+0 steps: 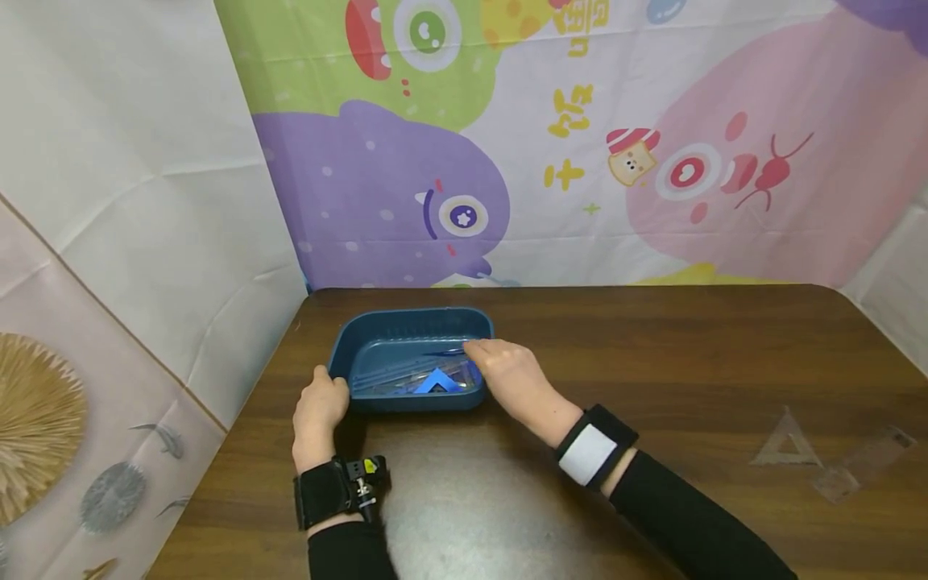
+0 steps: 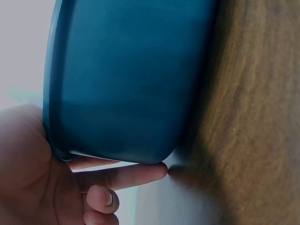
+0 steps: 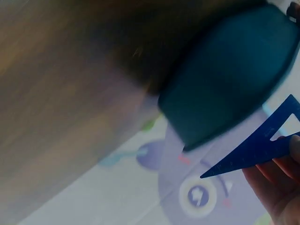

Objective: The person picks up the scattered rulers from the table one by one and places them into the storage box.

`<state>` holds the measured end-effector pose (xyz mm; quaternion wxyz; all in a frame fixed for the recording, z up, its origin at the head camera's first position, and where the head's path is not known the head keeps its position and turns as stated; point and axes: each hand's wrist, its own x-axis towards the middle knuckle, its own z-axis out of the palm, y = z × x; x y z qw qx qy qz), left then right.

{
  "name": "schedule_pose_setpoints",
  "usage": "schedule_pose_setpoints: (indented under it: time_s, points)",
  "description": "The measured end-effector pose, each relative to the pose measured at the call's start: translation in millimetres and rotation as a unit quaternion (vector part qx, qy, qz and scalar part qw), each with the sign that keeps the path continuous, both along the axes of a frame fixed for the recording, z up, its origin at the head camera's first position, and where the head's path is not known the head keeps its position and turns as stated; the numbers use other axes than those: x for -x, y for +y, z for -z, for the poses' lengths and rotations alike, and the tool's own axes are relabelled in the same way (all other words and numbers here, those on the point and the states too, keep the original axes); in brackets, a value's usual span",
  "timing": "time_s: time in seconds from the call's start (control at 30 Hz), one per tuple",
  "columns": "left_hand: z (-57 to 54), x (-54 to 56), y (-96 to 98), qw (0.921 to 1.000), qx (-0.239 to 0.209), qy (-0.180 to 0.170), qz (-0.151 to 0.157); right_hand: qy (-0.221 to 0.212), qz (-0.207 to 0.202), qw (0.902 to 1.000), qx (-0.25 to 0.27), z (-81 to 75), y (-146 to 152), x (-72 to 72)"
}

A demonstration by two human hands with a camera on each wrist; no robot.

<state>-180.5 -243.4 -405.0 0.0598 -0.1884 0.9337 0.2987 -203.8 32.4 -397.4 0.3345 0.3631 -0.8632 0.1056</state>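
Observation:
A dark blue tray (image 1: 409, 322) stands on the brown table, left of centre. My left hand (image 1: 317, 409) grips its near left corner, with the thumb at the rim and fingers (image 2: 123, 176) against the outer wall (image 2: 126, 79). Over the tray's right end, my right hand (image 1: 507, 377) pinches a blue set square (image 3: 262, 146) by one side, with fingers (image 3: 276, 180) behind it. In the head view this set square shows only as a thin dark strip (image 1: 444, 352) at the fingertips. A brighter blue triangle (image 1: 435, 382) and clear rulers lie inside the tray.
A clear set square (image 1: 786, 443) and a clear ruler (image 1: 863, 465) lie on the table (image 1: 652, 362) at the near right. A cartoon backdrop hangs close behind the table, and cloth walls stand at the left and right.

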Motion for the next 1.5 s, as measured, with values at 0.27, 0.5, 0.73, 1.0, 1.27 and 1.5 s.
schedule_pose_setpoints:
  time_s: [0.27,0.5,0.73,1.0,1.27,1.5]
  points:
    - [0.5,0.6,2.6,1.0000,0.000,-0.003,0.002,-0.016,-0.048,0.9987,-0.007,20.2,-19.8,-2.9]
    - [1.4,0.6,1.2,1.0000,-0.004,-0.007,0.004,0.011,-0.035,0.9985,-0.041,18.8,-31.8,-2.1]
    - [3.1,2.9,4.0,1.0000,0.002,-0.001,0.007,-0.021,-0.020,0.9945,-0.101,23.6,-37.7,-4.6]
    - [1.5,2.8,3.5,0.9999,-0.002,-0.006,0.009,-0.167,-0.009,0.9789,-0.117,14.7,-34.0,-4.3]
    - [1.1,1.8,1.7,0.9997,-0.010,-0.017,0.013,-0.162,0.008,0.9868,-0.004,10.4,0.5,-0.3]
    - [-0.1,1.5,-0.7,0.9999,-0.006,-0.011,0.006,-0.169,0.150,0.9709,0.078,6.0,69.9,5.5]
